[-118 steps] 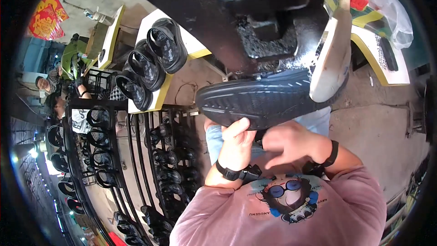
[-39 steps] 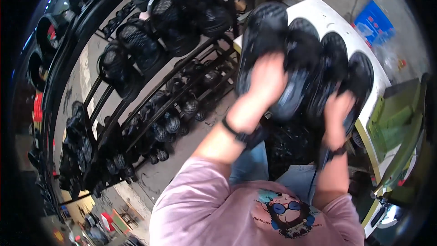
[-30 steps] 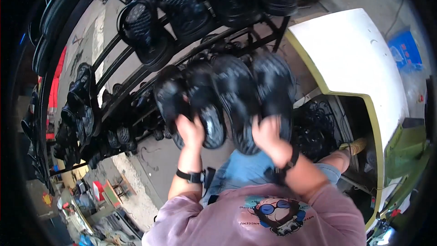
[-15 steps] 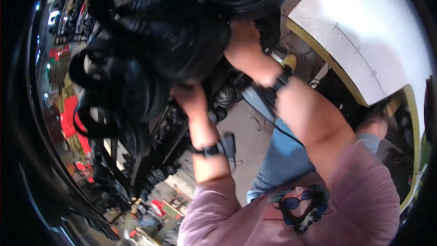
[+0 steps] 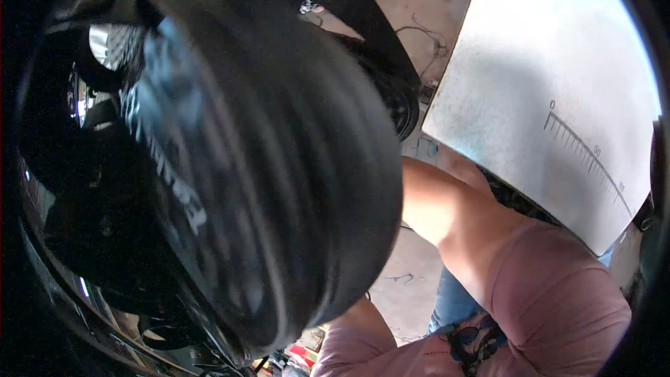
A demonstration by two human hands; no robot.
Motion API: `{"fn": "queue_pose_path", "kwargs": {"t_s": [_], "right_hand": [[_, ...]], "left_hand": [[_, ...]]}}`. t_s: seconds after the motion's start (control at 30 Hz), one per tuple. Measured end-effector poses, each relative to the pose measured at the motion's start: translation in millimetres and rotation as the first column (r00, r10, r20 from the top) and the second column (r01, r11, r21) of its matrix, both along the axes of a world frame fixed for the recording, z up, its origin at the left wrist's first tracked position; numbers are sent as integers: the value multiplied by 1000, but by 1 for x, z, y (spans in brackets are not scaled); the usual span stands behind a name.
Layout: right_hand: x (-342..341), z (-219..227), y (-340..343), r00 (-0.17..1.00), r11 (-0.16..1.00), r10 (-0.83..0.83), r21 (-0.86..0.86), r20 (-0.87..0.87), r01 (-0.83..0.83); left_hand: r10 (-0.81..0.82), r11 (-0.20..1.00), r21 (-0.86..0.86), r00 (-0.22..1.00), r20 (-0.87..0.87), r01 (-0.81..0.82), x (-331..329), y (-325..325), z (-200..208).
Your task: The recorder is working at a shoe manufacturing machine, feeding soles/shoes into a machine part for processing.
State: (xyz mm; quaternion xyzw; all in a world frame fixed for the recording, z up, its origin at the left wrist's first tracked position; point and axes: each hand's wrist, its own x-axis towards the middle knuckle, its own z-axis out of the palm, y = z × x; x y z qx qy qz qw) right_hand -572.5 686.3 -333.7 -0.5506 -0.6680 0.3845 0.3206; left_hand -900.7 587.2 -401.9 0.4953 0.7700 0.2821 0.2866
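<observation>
A large black bag (image 5: 300,146) with a rounded, padded body and pale lettering fills the left and middle of the head view, blurred and very close. Dark straps and a mesh patch show along its left side. My right forearm (image 5: 440,202) runs up behind the bag's right edge, and that hand is hidden. Below the bag, only a short stretch of my left arm (image 5: 359,321) shows. My left hand is hidden behind the bag too. How the fingers of either hand lie does not show.
A white tabletop (image 5: 502,98) with a printed measuring scale stands at the right, its corner near the bag. Another dark strap or panel (image 5: 349,0) reaches across the top. Thin cables (image 5: 422,31) lie on the floor beyond. Small coloured items (image 5: 300,356) show at the bottom.
A black bag has come up much closer and now covers both hands, which showed among several black bags earlier. The tabletop appears shifted lower and further left.
</observation>
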Motion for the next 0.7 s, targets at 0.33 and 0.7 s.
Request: {"fn": "queue_pose_path", "kwargs": {"t_s": [0.33, 0.7], "right_hand": [[82, -7, -59, 782, 959, 139, -279, 608, 47], [272, 306, -361, 392, 591, -796, 454, 462, 666]], "left_hand": [[446, 805, -587, 744, 498, -89, 144, -62, 89], [-774, 622, 395, 608, 176, 677, 332, -120, 340]]}}
